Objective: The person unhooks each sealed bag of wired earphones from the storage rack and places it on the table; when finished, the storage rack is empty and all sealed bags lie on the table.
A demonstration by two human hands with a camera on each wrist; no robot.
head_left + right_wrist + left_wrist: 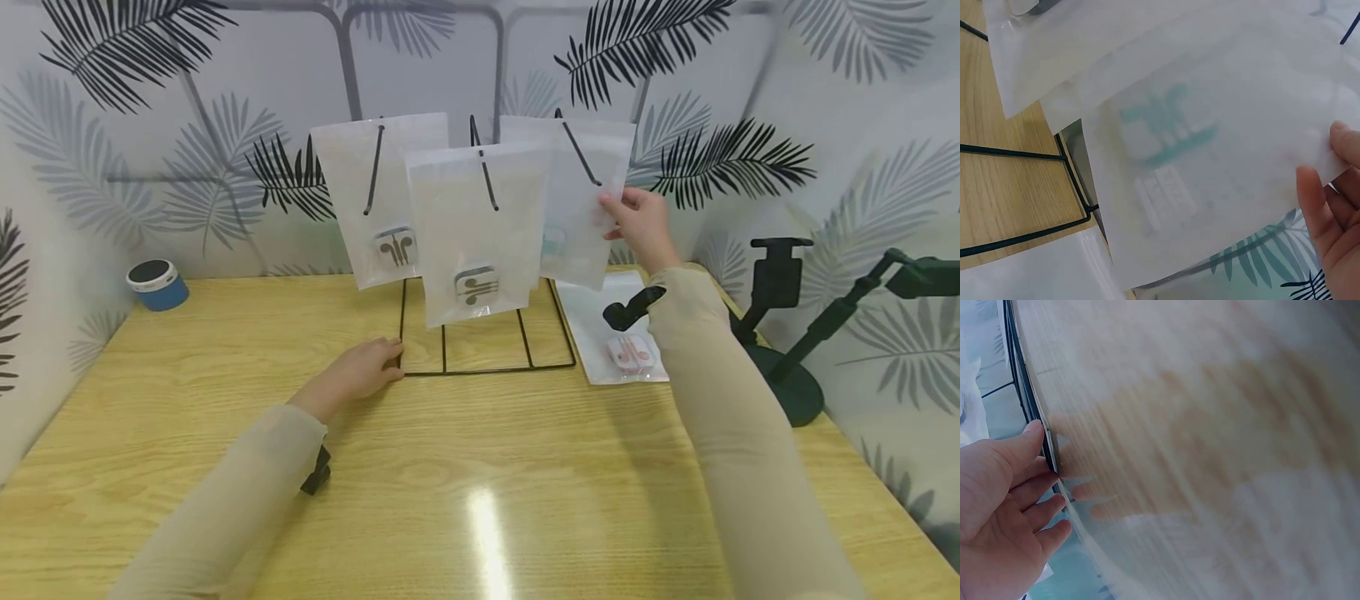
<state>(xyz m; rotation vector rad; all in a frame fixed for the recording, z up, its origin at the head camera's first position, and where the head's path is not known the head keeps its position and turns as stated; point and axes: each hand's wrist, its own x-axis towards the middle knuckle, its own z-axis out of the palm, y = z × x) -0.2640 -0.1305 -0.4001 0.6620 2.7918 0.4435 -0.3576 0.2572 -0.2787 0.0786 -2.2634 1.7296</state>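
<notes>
A black wire rack (487,370) stands on the table, and several white pouches with earphones hang from its hooks. My left hand (348,380) grips the front left corner of its base, thumb and fingers on either side of the wire in the left wrist view. With my right hand (643,229) I pinch the edge of the rightmost pouch (600,260), which hangs on a hook; green earphones (1163,122) show faintly through it in the right wrist view. The front pouch (476,229) and the left pouch (348,179) hang beside it, each with dark earphones.
Another white pouch with pink earphones (632,353) lies flat on the table, right of the rack. A dark green stand (776,379) is at the far right. A blue and white round device (159,286) sits at the back left. A leaf-patterned curtain (210,150) hangs behind.
</notes>
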